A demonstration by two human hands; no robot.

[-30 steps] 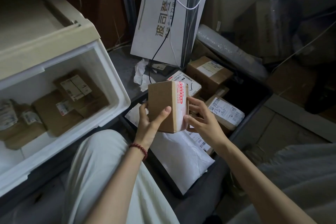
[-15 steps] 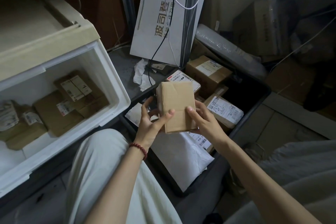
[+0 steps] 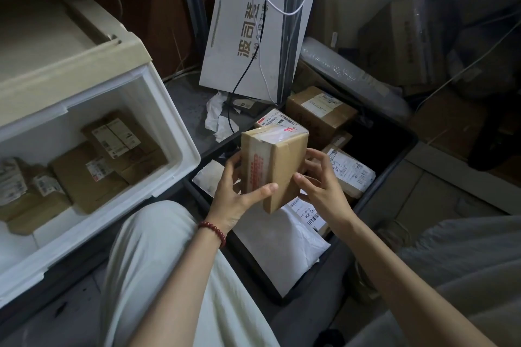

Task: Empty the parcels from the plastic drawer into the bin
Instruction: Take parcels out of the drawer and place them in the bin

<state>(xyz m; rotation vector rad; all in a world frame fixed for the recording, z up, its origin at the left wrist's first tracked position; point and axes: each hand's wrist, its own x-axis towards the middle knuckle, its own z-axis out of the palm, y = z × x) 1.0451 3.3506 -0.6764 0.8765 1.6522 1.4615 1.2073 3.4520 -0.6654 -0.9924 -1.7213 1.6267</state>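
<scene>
A small brown cardboard parcel (image 3: 277, 160) with red print and clear tape hangs tilted above the dark bin (image 3: 394, 166). My left hand (image 3: 239, 194) grips its left side, thumb across the front. My right hand (image 3: 318, 180) holds its right side with curled fingers. The white plastic drawer (image 3: 174, 132) stands pulled out at the left, with several brown parcels (image 3: 93, 175) lying inside. In the bin lie more boxes and white mailer bags (image 3: 282, 242).
A white flat carton (image 3: 253, 31) leans against a metal post behind the bin, with cables hanging over it. A bubble-wrap roll (image 3: 349, 73) and stacked cartons sit at the back right. My knees in pale trousers fill the foreground.
Both hands have turned the parcel over above the bin, from a plain brown face to the taped, red-printed side. It stays at about the same spot.
</scene>
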